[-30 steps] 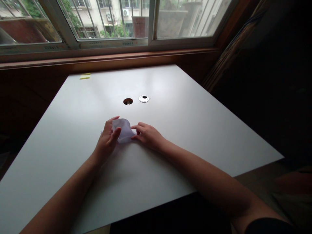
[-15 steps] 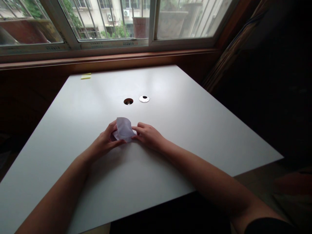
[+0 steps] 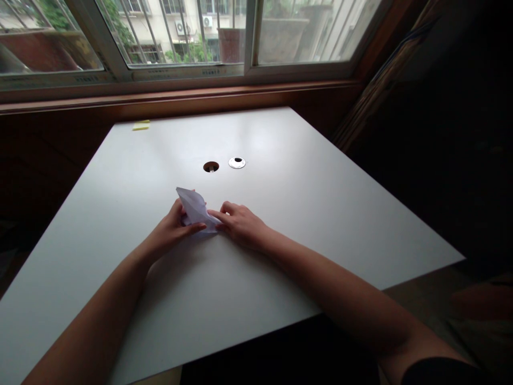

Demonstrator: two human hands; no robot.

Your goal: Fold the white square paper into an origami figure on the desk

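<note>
A small folded sheet of white paper point(image 3: 195, 207) is between my two hands, just above or on the white table point(image 3: 280, 203). One flap of it stands up and leans to the left, ending in a pointed corner. My left hand point(image 3: 175, 227) grips the paper's left side, thumb in front and fingers behind, partly hidden by the sheet. On the right side, my right hand point(image 3: 240, 224) pinches the lower right corner between thumb and index finger, its other fingers curled.
Beyond my hands, the tabletop has a round cable hole point(image 3: 211, 167) with a silver ring-shaped cover point(image 3: 236, 162) beside it. Yellow sticky notes point(image 3: 141, 125) lie at the far left edge. A window point(image 3: 180, 37) with bars outside rises behind the table.
The paper's raised flap has swung to the left and now shows a pointed corner. My right index finger has moved slightly left, further onto the paper.
</note>
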